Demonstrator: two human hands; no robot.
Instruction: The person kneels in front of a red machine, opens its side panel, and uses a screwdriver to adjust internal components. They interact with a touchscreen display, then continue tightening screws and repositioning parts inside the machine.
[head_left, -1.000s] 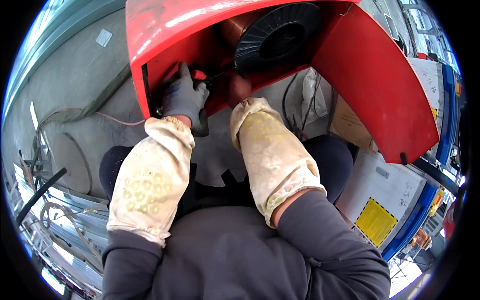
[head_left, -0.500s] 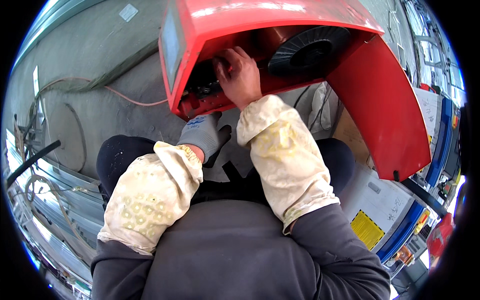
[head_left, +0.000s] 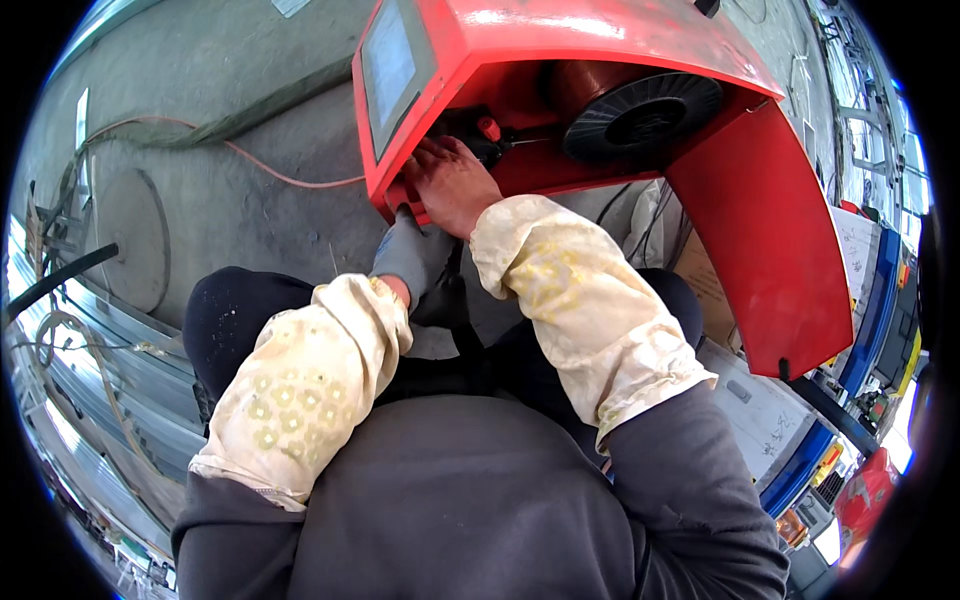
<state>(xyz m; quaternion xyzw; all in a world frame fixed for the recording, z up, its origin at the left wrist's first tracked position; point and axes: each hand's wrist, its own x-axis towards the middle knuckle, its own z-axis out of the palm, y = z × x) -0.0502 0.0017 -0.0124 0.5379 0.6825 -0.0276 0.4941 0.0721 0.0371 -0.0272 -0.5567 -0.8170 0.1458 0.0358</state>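
Observation:
A red wire feeder (head_left: pixel 560 75) stands before me with its side panel (head_left: pixel 765 235) swung open. Inside it sits a black wire spool (head_left: pixel 645 115), with a small mechanism with a red knob (head_left: pixel 489 128) to its left. My bare right hand (head_left: pixel 455 185) reaches into the housing's front lower corner, its fingers bent around something I cannot make out. Just below it, my left hand (head_left: pixel 415 255), in a grey glove, is closed at the feeder's lower front edge. What its fingers grip is hidden. Cream sleeve covers (head_left: pixel 310 385) wrap both forearms.
A pinkish hose (head_left: pixel 290 180) runs over the grey floor to the feeder's front. Dark cables (head_left: pixel 610 200) lie behind my right forearm. A cardboard box (head_left: pixel 705 285) and a white-and-blue case (head_left: pixel 755 400) stand at right. Metal lengths (head_left: pixel 120 370) lie at left.
My right hand has moved down and toward the feeder's front corner, uncovering the red knob. My gloved left hand has turned and closed at the edge. The feeder appears shifted right in view.

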